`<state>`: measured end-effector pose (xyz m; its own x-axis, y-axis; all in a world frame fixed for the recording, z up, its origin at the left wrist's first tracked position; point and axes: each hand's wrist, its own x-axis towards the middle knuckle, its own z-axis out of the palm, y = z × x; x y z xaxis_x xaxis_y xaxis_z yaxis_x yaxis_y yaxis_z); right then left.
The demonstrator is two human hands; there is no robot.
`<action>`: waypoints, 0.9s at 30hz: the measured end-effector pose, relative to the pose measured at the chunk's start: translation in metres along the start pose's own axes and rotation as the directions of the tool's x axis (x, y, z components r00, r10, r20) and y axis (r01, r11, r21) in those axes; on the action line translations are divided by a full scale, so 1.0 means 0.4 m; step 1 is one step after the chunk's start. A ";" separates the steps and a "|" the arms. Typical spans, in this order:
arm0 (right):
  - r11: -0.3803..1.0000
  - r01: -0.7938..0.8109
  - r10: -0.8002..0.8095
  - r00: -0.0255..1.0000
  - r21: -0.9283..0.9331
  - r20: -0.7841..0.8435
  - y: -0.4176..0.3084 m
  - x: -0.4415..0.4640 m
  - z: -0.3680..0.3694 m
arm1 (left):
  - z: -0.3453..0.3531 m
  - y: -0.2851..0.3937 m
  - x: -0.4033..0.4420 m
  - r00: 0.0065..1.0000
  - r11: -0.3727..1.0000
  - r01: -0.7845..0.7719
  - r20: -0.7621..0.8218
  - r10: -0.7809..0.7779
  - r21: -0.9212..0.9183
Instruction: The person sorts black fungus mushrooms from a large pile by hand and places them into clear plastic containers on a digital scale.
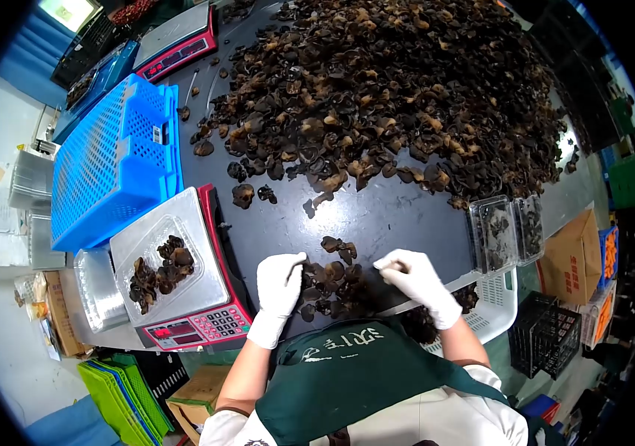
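Observation:
My left hand (280, 286), in a white glove, rests at the left side of a small group of dark brown fungus pieces (332, 282) near the table's front edge. Its fingers are pressed together, and whatever they may hold is hidden. To the right of that group, my right hand (410, 279), gloved too, has its thumb and fingertips drawn together; anything between them is too small to name. A large heap of the same fungus (391, 82) covers the far part of the dark table (421, 223). Several pieces lie in a clear tray (161, 271) on the red scale (217, 253).
Blue crates (120, 156) stand at the left, with clear trays (98, 286) below them. A second scale (176, 56) is farther back. Filled clear boxes (496, 234) sit at the right edge, above a white basket (499, 305). Cardboard and black crates (544, 334) stand beyond.

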<state>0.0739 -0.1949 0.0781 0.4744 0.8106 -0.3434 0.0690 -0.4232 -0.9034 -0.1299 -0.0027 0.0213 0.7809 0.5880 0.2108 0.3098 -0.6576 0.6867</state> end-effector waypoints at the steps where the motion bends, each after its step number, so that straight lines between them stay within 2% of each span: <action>1: 0.994 -0.097 0.102 0.990 -0.059 0.093 -0.020 -0.016 -0.036 | -0.008 0.021 0.003 0.994 0.999 0.043 -0.103 -0.046 -0.032; 2: 0.974 -0.187 0.208 0.961 -0.127 0.181 -0.026 -0.029 -0.066 | 0.002 0.000 -0.015 0.975 0.970 0.165 -0.116 -0.187 -0.177; 4: 0.905 -0.095 0.172 0.973 -0.416 0.153 0.007 -0.058 -0.083 | -0.020 0.025 -0.020 0.888 0.744 0.395 0.017 -0.460 -0.539; 5: 0.885 -0.091 0.162 0.980 -0.457 0.119 0.011 -0.070 -0.079 | -0.025 0.012 -0.030 0.856 0.634 0.462 0.124 -0.502 -0.620; 6: 0.863 -0.086 0.149 0.985 -0.497 0.088 0.015 -0.078 -0.073 | -0.025 0.010 -0.037 0.854 0.635 0.464 0.121 -0.506 -0.618; 7: 0.865 -0.081 0.146 0.985 -0.496 0.094 0.020 -0.079 -0.066 | -0.027 0.009 -0.043 0.848 0.542 0.459 0.163 -0.505 -0.704; 8: 0.832 0.067 -0.008 0.994 -0.550 0.109 0.028 -0.078 -0.057 | -0.029 0.007 -0.050 0.843 0.441 0.449 0.205 -0.497 -0.777; 9: 0.774 0.206 -0.160 0.978 -0.598 0.131 0.032 -0.077 -0.052 | -0.027 0.001 -0.058 0.849 0.434 0.456 0.232 -0.475 -0.777; 10: 0.775 0.208 -0.161 0.978 -0.596 0.133 0.028 -0.072 -0.047 | -0.026 0.000 -0.065 0.848 0.436 0.456 0.231 -0.476 -0.776; 12: 0.778 0.125 -0.014 0.983 -0.615 0.182 0.017 -0.061 -0.038 | -0.027 0.009 -0.069 0.881 0.427 0.397 0.207 -0.426 -0.812; 13: 0.781 0.198 -0.115 0.978 -0.593 0.175 0.034 -0.054 -0.031 | -0.045 0.029 -0.060 0.881 0.486 0.421 0.218 -0.420 -0.766; 14: 0.781 0.196 -0.114 0.978 -0.593 0.173 0.033 -0.042 -0.024 | -0.042 0.021 -0.058 0.881 0.487 0.421 0.219 -0.418 -0.765; 16: 0.704 0.406 -0.384 0.908 -0.583 0.168 0.011 0.005 -0.005 | -0.021 -0.003 -0.054 0.927 0.718 0.326 0.062 -0.369 -0.615; 17: 0.709 0.459 -0.470 0.873 -0.536 0.126 0.023 0.033 0.017 | -0.019 -0.011 -0.046 0.974 0.917 0.214 -0.001 -0.227 -0.336; 18: 0.704 0.515 -0.552 0.830 -0.489 0.080 0.035 0.064 0.043 | -0.013 -0.008 -0.041 0.988 0.981 0.152 0.001 -0.152 -0.117; 20: 0.655 0.582 -0.632 0.772 -0.482 0.074 0.027 0.106 0.087 | 0.009 -0.035 -0.042 0.986 0.992 0.126 0.115 -0.124 -0.012; 21: 0.641 0.581 -0.610 0.782 -0.502 0.125 0.020 0.126 0.111 | 0.010 -0.034 -0.038 0.985 0.998 0.059 0.161 -0.064 0.034; 24: 0.608 0.607 -0.550 0.787 -0.512 0.280 0.028 0.141 0.164 | 0.012 -0.039 -0.052 0.963 0.997 0.072 0.261 -0.061 -0.030; 25: 0.614 0.622 -0.525 0.781 -0.485 0.337 0.024 0.135 0.165 | 0.011 -0.041 -0.057 0.980 0.994 0.040 0.197 -0.018 -0.107; 26: 0.622 0.635 -0.498 0.772 -0.458 0.394 0.023 0.130 0.163 | 0.009 -0.041 -0.066 0.980 0.994 0.043 0.195 -0.022 -0.104; 27: 0.624 0.646 -0.498 0.763 -0.441 0.413 0.023 0.126 0.155 | 0.000 -0.028 -0.071 0.982 0.977 0.117 0.169 -0.087 -0.177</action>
<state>0.0439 -0.1330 0.0365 -0.0347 0.9960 0.0821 0.7362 0.0810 -0.6719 -0.1552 -0.0121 0.0076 0.8312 0.5552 0.0297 0.2985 -0.4907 0.8186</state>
